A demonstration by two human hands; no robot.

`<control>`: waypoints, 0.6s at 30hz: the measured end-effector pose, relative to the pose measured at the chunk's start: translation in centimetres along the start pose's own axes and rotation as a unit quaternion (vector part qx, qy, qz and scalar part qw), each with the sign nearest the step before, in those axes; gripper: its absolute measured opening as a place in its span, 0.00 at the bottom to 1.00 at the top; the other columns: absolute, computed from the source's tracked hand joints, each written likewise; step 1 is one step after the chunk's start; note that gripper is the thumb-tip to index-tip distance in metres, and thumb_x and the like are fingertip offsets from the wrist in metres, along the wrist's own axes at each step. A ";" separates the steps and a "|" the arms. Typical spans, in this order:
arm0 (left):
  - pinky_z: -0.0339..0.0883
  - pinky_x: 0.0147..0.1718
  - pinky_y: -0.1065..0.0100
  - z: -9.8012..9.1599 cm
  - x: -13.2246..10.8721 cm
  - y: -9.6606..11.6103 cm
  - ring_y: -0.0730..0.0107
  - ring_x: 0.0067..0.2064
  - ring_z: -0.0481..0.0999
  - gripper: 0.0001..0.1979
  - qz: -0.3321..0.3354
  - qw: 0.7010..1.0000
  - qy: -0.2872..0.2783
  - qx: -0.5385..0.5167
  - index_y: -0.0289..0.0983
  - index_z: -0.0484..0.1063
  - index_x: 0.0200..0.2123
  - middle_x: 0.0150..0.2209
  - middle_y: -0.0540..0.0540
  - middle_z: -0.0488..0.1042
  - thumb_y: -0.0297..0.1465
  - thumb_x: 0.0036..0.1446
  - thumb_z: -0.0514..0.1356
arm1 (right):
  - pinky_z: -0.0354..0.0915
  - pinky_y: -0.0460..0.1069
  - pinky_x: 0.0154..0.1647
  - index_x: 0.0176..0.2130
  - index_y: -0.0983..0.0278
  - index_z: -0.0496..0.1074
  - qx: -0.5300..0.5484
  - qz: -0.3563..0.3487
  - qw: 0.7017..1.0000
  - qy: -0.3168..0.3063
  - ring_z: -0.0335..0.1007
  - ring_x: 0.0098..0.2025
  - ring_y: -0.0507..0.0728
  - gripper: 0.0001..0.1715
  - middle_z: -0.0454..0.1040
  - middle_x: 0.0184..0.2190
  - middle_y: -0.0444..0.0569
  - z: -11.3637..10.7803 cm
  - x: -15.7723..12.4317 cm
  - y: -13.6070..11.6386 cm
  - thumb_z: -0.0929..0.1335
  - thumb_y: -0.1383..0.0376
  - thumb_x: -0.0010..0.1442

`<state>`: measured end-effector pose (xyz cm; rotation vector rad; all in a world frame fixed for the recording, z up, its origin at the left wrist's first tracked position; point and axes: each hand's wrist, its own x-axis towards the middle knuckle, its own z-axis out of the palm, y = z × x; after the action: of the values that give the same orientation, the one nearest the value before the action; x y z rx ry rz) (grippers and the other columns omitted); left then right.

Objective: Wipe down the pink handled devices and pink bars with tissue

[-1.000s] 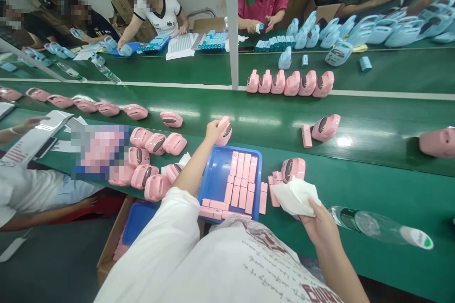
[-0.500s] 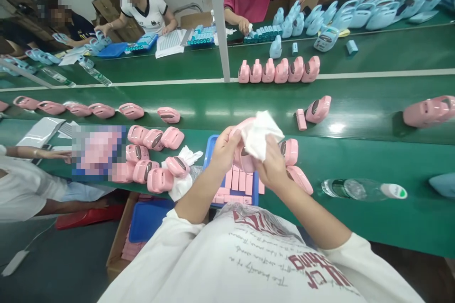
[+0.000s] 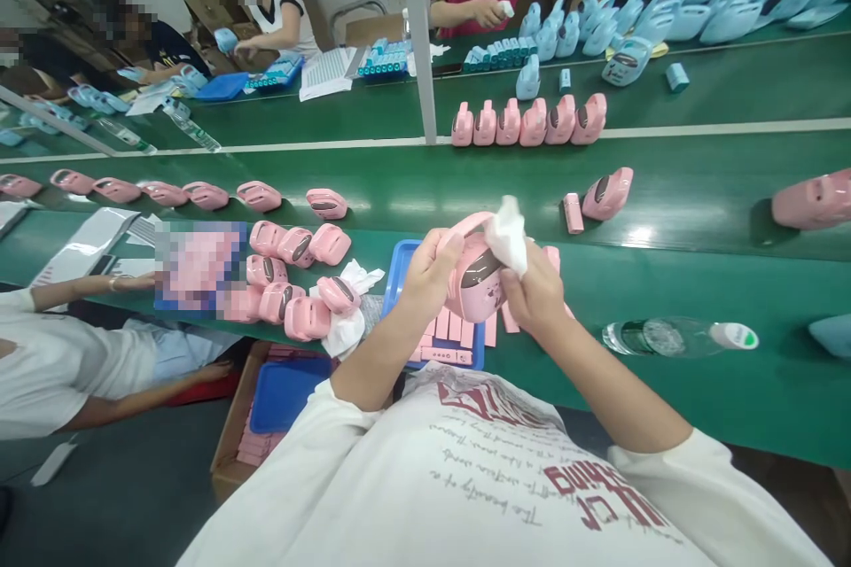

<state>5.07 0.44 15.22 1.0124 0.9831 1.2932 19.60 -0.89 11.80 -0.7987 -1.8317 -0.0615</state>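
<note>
Pink case (image 3: 476,291) | left hand (image 3: 431,273) grips its side | right hand (image 3: 535,291) pinches white tissue (image 3: 507,235) | forearms (image 3: 612,372) angled inward

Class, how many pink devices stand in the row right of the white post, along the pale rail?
6, left to right along the pale rail: the first pink device nearest the post, then the second, third, fourth, fifth and sixth. None looks hidden.

A worker's left forearm (image 3: 373,361) and right forearm (image 3: 615,376), both bare, slant inward over the near edge of the counter (image 3: 691,407), converging toward the middle. The left hand (image 3: 429,273) curls in a clasp, thumb extended; the right hand (image 3: 538,294), fingers bent inward, grips too, near the left but apart.
</note>
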 end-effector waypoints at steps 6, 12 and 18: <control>0.63 0.28 0.75 0.1 -0.9 0.3 0.78 0.29 0.68 0.17 -0.021 1.000 0.002 -0.016 0.36 0.71 0.31 0.27 0.52 0.70 0.45 0.51 0.64 | 0.68 0.61 0.52 0.53 0.63 0.69 0.035 -0.034 0.999 -0.020 0.69 0.53 0.62 0.19 0.75 0.46 0.56 -0.2 -0.4 -0.6 0.60 0.65 0.64; 0.62 0.27 0.75 0.1 -1.8 0.8 0.78 0.27 0.68 0.16 -0.012 1.000 0.012 -0.022 0.37 0.71 0.31 0.26 0.53 0.69 0.45 0.52 0.63 | 0.63 0.62 0.57 0.53 0.63 0.68 0.042 -0.028 0.999 -0.012 0.67 0.56 0.63 0.19 0.74 0.48 0.56 -0.5 -1.0 -1.7 0.60 0.63 0.65; 0.67 0.36 0.71 -0.2 -2.7 1.4 0.71 0.37 0.74 0.17 0.015 0.999 -0.015 -0.030 0.37 0.71 0.29 0.31 0.51 0.74 0.46 0.52 0.62 | 0.68 0.59 0.49 0.47 0.61 0.71 0.205 0.322 0.924 0.031 0.72 0.48 0.62 0.23 0.76 0.41 0.53 -0.5 -2.9 -1.5 0.58 0.51 0.66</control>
<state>4.38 -2.18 16.57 1.0008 0.9036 1.3211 19.74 -3.63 9.98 -1.0369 -1.3731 0.6901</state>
